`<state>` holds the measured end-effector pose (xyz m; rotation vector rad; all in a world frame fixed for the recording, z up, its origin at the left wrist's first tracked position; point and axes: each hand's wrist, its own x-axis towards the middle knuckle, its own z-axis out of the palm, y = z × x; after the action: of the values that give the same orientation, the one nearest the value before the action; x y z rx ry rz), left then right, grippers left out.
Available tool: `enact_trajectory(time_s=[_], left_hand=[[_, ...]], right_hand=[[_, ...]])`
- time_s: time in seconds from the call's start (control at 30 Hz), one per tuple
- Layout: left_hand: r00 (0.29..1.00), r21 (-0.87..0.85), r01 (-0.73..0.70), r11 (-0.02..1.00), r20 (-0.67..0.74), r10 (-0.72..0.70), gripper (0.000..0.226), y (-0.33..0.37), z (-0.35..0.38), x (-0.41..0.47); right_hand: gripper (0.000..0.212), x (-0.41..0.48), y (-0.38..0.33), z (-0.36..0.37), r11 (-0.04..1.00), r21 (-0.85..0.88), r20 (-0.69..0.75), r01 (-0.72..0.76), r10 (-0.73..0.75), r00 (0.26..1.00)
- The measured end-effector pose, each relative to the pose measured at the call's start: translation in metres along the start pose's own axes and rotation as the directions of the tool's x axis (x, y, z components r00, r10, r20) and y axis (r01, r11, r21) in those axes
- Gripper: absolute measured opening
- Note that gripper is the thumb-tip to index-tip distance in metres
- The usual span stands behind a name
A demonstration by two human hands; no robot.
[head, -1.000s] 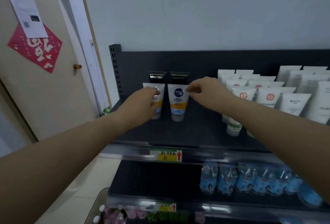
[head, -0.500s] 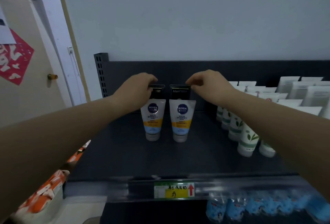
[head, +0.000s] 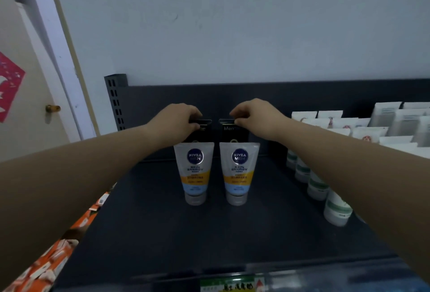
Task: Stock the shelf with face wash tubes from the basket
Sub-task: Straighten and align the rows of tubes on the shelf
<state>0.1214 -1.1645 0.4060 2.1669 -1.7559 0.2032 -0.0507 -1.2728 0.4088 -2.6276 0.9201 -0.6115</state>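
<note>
Two white face wash tubes with blue logos and orange bands stand cap-down, side by side, on the dark top shelf [head: 209,233]: the left tube [head: 195,173] and the right tube [head: 237,173]. Directly behind them stand two black tubes: the left black tube [head: 202,130] and the right black tube [head: 229,129]. My left hand [head: 176,122] pinches the top edge of the left black tube. The top edge of the right black tube is pinched by my right hand [head: 254,117]. The basket is out of view.
Rows of white tubes with green bands [head: 335,208] and more white tubes [head: 391,124] fill the shelf's right side. The perforated shelf post [head: 115,101] stands at the back left. Orange packages [head: 53,259] lie lower left. A door with a knob [head: 53,108] is at left.
The view has moved closer and higher over the shelf. Both hands left the white front tubes and now grip the tops of the black tubes behind them.
</note>
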Motion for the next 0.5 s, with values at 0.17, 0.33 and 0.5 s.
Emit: enact_trajectory(time_s=[0.17, 0.33, 0.5], left_hand=[[1.0, -0.028, 0.0, 1.0, -0.024, -0.001, 0.024, -0.0035, 0.0015, 0.0076], [0.999, -0.036, 0.015, 0.999, -0.05, -0.017, 0.024, -0.0044, 0.0029, 0.0102], [0.998, -0.049, 0.013, 0.999, -0.065, -0.016, 0.025, -0.0046, 0.0044, 0.0094]], right_hand=[[0.023, 0.0053, 0.0028, 0.0048, 1.0, 0.023, -0.007, -0.003, 0.003, 1.0], [0.022, 0.0083, 0.0053, 0.0068, 0.999, 0.031, -0.02, -0.008, 0.009, 1.0], [0.021, 0.0109, 0.0068, 0.0083, 0.996, 0.083, -0.016, -0.026, 0.027, 1.0]])
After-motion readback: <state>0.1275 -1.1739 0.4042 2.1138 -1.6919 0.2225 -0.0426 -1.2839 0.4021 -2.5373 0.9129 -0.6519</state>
